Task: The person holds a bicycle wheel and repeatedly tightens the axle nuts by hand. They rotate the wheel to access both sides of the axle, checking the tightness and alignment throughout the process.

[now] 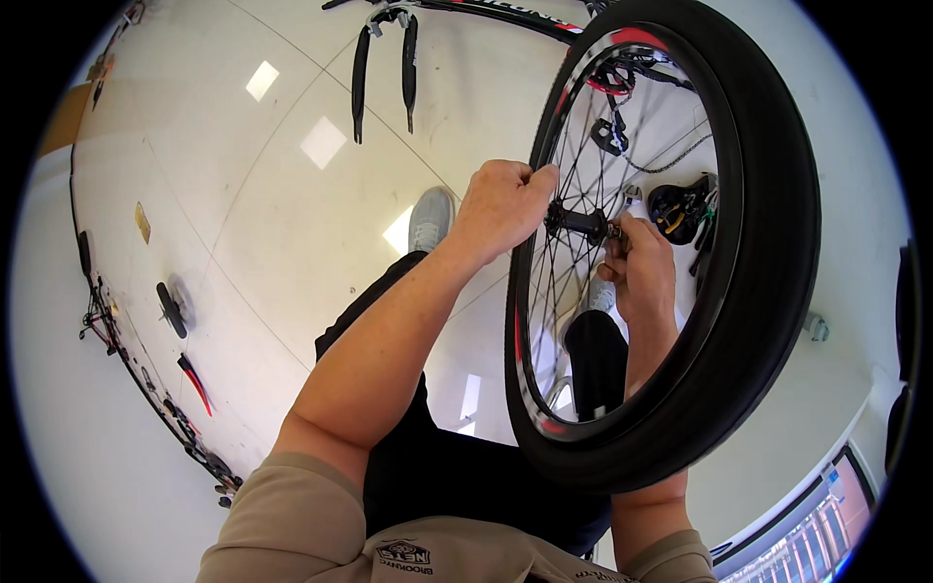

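Pale glossy floor (292, 223), ceiling lights reflected in it. One bicycle wheel (768, 243) stands upright over the lap, black tyre, thin spokes, dark hub (580, 222) at centre. Left hand (501, 206) closed on the hub's near end, fingers curled round it. Right hand (641, 272), seen through the spokes, pinches the axle end on the far side. Judged: wheel light for its size, rim stiff, spokes thin and bendable, so best held at the hub or tyre; rubber grips well, metal hub may be greasy. Counted: one wheel, two hands, two fenders (362, 83) hanging from a bike frame above, one grey shoe (431, 219) clearly seen.
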Action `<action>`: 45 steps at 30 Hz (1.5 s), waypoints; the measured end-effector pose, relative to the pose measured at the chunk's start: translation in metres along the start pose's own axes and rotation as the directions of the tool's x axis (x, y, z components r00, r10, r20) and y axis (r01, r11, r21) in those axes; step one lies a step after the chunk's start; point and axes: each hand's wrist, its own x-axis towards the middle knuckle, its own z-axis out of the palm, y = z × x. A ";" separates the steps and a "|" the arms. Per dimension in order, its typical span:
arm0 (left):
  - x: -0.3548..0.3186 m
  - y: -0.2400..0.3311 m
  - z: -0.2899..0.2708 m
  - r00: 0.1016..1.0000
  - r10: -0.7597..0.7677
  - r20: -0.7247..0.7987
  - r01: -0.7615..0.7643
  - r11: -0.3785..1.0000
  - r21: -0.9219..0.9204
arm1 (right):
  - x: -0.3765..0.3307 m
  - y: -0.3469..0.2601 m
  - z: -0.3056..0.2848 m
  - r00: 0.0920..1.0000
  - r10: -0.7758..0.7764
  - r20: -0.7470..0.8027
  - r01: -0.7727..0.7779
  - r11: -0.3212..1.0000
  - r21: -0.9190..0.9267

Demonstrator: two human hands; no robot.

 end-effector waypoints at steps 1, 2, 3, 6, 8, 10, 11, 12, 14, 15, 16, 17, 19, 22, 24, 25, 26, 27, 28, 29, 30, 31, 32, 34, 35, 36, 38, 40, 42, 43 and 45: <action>-0.001 0.001 0.000 1.000 -0.005 0.005 0.005 1.000 -0.003 | 0.000 -0.001 0.000 1.000 0.005 0.002 -0.005 1.000 0.018; -0.002 0.003 -0.001 1.000 -0.011 0.009 0.011 1.000 -0.007 | -0.001 -0.001 0.001 1.000 0.001 -0.016 0.000 1.000 0.008; -0.004 0.006 -0.001 0.999 -0.019 0.030 0.019 1.000 0.001 | -0.002 -0.001 0.002 0.999 -0.007 -0.033 0.007 1.000 0.001; -0.008 0.015 -0.006 0.994 -0.052 0.097 0.051 0.999 0.009 | 0.000 0.000 -0.001 0.998 -0.042 -0.041 0.042 0.999 -0.008; -0.008 0.017 -0.008 0.985 -0.082 0.149 0.084 0.996 -0.003 | 0.004 0.003 -0.006 0.997 -0.078 0.004 0.079 0.995 -0.059; -0.005 0.010 -0.007 0.987 -0.045 0.154 0.049 0.999 -0.023 | 0.010 0.005 -0.014 0.989 -0.113 0.100 0.127 0.980 -0.154; -0.003 0.007 -0.006 0.987 -0.026 0.156 0.031 0.999 -0.032 | 0.013 0.005 -0.016 0.993 -0.064 0.104 0.074 0.993 -0.091; -0.004 0.007 -0.006 0.988 -0.028 0.153 0.034 0.999 -0.036 | 0.015 0.006 -0.018 0.995 -0.031 0.091 0.034 0.999 -0.031; -0.004 0.007 -0.005 0.989 -0.032 0.148 0.038 0.998 -0.042 | 0.018 0.008 -0.023 0.997 0.036 0.071 -0.043 0.995 0.090; -0.004 0.007 -0.005 0.988 -0.029 0.149 0.036 0.998 -0.043 | 0.020 0.008 -0.025 0.995 0.061 0.078 -0.068 0.993 0.099; -0.004 0.007 -0.005 0.988 -0.027 0.150 0.034 0.998 -0.045 | 0.022 0.008 -0.027 0.993 0.085 0.084 -0.094 0.990 0.108; -0.004 0.007 -0.005 0.988 -0.024 0.151 0.031 0.998 -0.046 | 0.023 0.008 -0.028 0.990 0.101 0.095 -0.110 0.989 0.096; -0.004 0.008 -0.004 0.988 -0.040 0.146 0.045 0.998 -0.036 | 0.024 0.009 -0.030 0.988 0.107 0.113 -0.118 0.988 0.098; -0.005 0.011 -0.005 0.987 -0.069 0.145 0.073 0.997 -0.020 | 0.021 0.007 -0.026 0.991 0.081 0.109 -0.089 0.994 0.070; -0.004 0.008 -0.005 0.987 -0.077 0.144 0.083 0.996 -0.035 | 0.015 0.002 -0.018 0.996 0.063 0.069 -0.060 0.997 -0.040; -0.001 0.003 -0.003 0.987 -0.075 0.141 0.083 0.995 -0.055 | 0.012 0.000 -0.014 0.997 0.058 0.056 -0.055 0.997 -0.046; 0.001 -0.001 -0.003 0.988 -0.072 0.138 0.083 0.994 -0.075 | 0.009 -0.002 -0.011 0.998 0.052 0.043 -0.050 0.997 -0.053; 0.001 -0.002 -0.002 0.989 -0.063 0.137 0.074 0.994 -0.080 | 0.006 -0.003 -0.008 0.999 0.046 0.027 -0.045 0.997 -0.059; 0.002 -0.003 -0.002 0.989 -0.054 0.136 0.065 0.994 -0.085 | 0.004 -0.004 -0.005 0.999 0.040 -0.009 -0.040 0.998 -0.054; 0.002 -0.003 -0.001 0.990 -0.044 0.135 0.057 0.994 -0.089 | 0.001 -0.004 -0.001 0.998 0.033 -0.044 -0.036 0.998 -0.050; 0.002 -0.002 -0.002 0.988 -0.054 0.144 0.068 0.993 -0.093 | 0.000 -0.004 0.000 0.996 0.027 -0.080 -0.031 0.999 -0.045; 0.000 0.001 -0.002 0.986 -0.063 0.153 0.079 0.992 -0.097 | 0.000 -0.003 -0.001 0.996 0.014 -0.085 -0.017 0.999 -0.033; 0.000 0.003 -0.002 0.984 -0.073 0.162 0.090 0.991 -0.101 | 0.000 -0.001 -0.001 0.996 0.001 -0.089 -0.003 1.000 -0.021; 0.001 0.000 -0.002 0.986 -0.066 0.151 0.083 0.991 -0.104 | 0.000 0.001 0.001 0.996 -0.010 -0.089 0.009 1.000 -0.011; 0.001 -0.001 -0.002 0.987 -0.063 0.146 0.079 0.991 -0.105 | -0.001 0.000 0.002 0.996 -0.009 -0.088 0.008 1.000 -0.011; 0.002 -0.001 -0.002 0.987 -0.065 0.148 0.080 0.992 -0.096 | -0.001 0.000 0.002 0.996 -0.010 -0.089 0.009 1.000 -0.012; 0.002 0.000 -0.002 0.986 -0.069 0.152 0.082 0.994 -0.078 | -0.001 0.000 0.002 0.995 -0.016 -0.095 0.015 1.000 -0.012; 0.003 -0.002 -0.001 0.987 -0.063 0.148 0.075 0.994 -0.080 | 0.000 0.000 0.002 0.995 -0.025 -0.098 0.022 0.999 -0.028; 0.003 -0.002 -0.001 0.988 -0.057 0.147 0.069 0.995 -0.076 | 0.000 0.000 0.003 0.994 -0.038 -0.104 0.031 0.998 -0.062; 0.003 -0.002 -0.001 0.988 -0.055 0.147 0.066 0.995 -0.072 | 0.000 0.000 0.002 0.995 -0.024 -0.102 0.019 0.999 -0.051; 0.003 -0.002 -0.001 0.989 -0.041 0.141 0.054 0.994 -0.093 | 0.000 -0.001 0.001 0.996 0.004 -0.095 -0.007 1.000 -0.030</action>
